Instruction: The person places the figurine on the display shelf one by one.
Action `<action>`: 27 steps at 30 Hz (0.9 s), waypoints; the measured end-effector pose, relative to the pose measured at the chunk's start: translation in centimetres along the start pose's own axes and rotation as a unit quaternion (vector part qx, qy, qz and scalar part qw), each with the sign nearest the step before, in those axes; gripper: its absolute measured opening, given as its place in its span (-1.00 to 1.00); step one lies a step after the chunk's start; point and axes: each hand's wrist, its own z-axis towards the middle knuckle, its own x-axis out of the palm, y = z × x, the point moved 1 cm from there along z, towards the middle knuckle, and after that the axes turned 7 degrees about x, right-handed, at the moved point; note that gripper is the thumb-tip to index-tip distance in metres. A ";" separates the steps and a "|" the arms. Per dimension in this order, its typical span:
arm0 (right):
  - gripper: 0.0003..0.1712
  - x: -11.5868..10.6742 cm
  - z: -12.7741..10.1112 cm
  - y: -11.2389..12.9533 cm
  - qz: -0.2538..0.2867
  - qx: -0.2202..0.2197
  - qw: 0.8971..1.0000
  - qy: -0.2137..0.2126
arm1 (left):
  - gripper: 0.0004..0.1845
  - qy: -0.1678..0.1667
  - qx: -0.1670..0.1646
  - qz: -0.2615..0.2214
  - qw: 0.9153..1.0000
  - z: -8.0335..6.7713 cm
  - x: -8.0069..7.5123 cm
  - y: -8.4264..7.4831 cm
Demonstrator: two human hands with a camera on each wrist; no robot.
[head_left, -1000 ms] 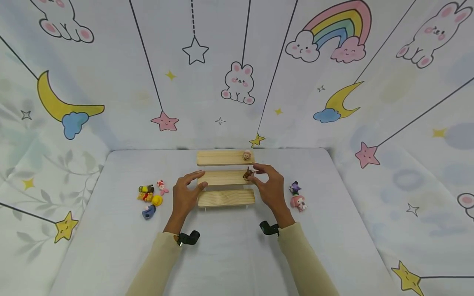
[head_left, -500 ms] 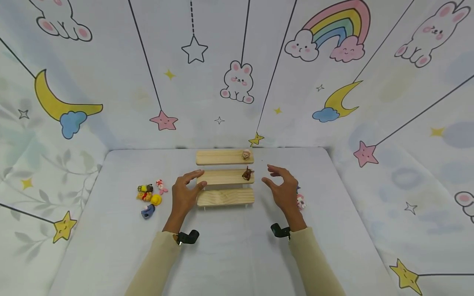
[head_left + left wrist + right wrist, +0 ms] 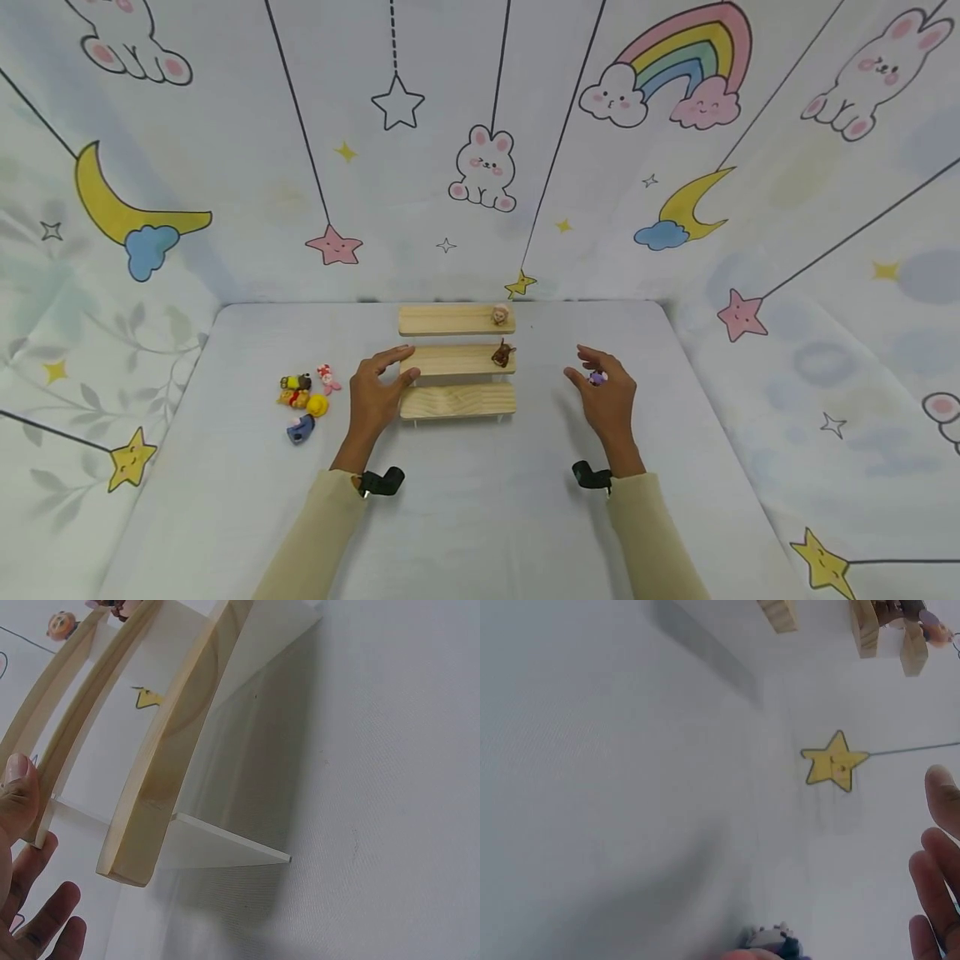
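Fingers of my right hand (image 3: 606, 393) curve loosely over the purple figurine (image 3: 597, 378) on the table right of the stepped wooden shelf (image 3: 457, 359), not yet pinching. I pinch its sides squarely while my relaxed left hand (image 3: 375, 393) steadies the shelf's left end.

Bright, even, diffuse light; soft shadows and wide-angle bending.

The head view is evenly lit from above, with no glare on the pale grey counter (image 3: 465, 517) and only faint shadows under the three-tiered pale wooden shelf (image 3: 457, 360) and each hand. Straight lines on the printed cartoon backdrop (image 3: 480, 150) bow outward toward the edges. Both wrist views are softer: the left hand (image 3: 26, 900) is blurred at the frame edge, the shelf casts a grey shadow, and the small purple figurine (image 3: 772, 946) is out of focus.
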 end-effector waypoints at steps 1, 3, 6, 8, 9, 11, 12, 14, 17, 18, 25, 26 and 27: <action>-0.44 -0.2 0.0 -0.4 0.000 0.001 1.000 -0.005 | -0.54 0.000 -0.001 0.000 1.000 0.0 0.0 0.0; -0.45 -0.6 -0.1 -0.9 -0.003 0.011 1.000 -0.012 | -0.54 0.001 -0.002 0.002 1.000 0.0 0.0 0.0; -0.46 -1.2 -0.1 -1.4 0.002 0.027 0.999 -0.020 | -0.53 0.002 -0.006 0.008 1.000 0.0 0.1 -0.1; -0.47 -1.6 -0.1 -1.7 0.005 0.041 0.999 -0.025 | -0.53 0.003 -0.008 0.011 1.000 0.0 0.2 -0.1; -0.46 -1.8 0.0 -1.8 0.006 0.044 0.999 -0.028 | -0.53 0.003 -0.009 0.012 1.000 0.0 0.2 -0.1; -0.46 -2.1 0.1 -2.2 0.002 0.049 0.998 -0.034 | -0.53 0.004 -0.009 0.012 1.000 0.0 0.2 -0.1; -0.46 -2.2 0.2 -2.4 -0.001 0.053 0.998 -0.035 | -0.53 0.004 -0.008 0.011 1.000 0.0 0.2 -0.2; -0.45 -2.4 0.4 -2.6 -0.005 0.053 0.998 -0.036 | -0.53 0.004 -0.007 0.011 1.000 0.0 0.2 -0.1; -0.43 -2.6 0.7 -3.2 -0.012 0.057 0.998 -0.037 | -0.53 0.004 -0.006 0.011 1.000 0.0 0.1 -0.1; -0.43 -2.6 0.8 -3.4 -0.016 0.058 0.997 -0.038 | -0.53 0.003 -0.006 0.012 1.000 0.0 0.1 0.0; -0.44 -2.7 1.0 -4.6 -0.029 0.073 0.996 -0.034 | -0.53 0.000 -0.002 0.015 1.000 -0.1 0.1 -0.1; -0.45 -2.7 1.0 -4.6 -0.031 0.077 0.996 -0.031 | -0.53 0.000 0.001 0.015 1.000 -0.1 0.0 -0.1; -0.46 -2.7 1.0 -4.6 -0.031 0.083 0.996 -0.027 | -0.53 -0.001 0.004 0.014 1.000 -0.1 0.1 -0.2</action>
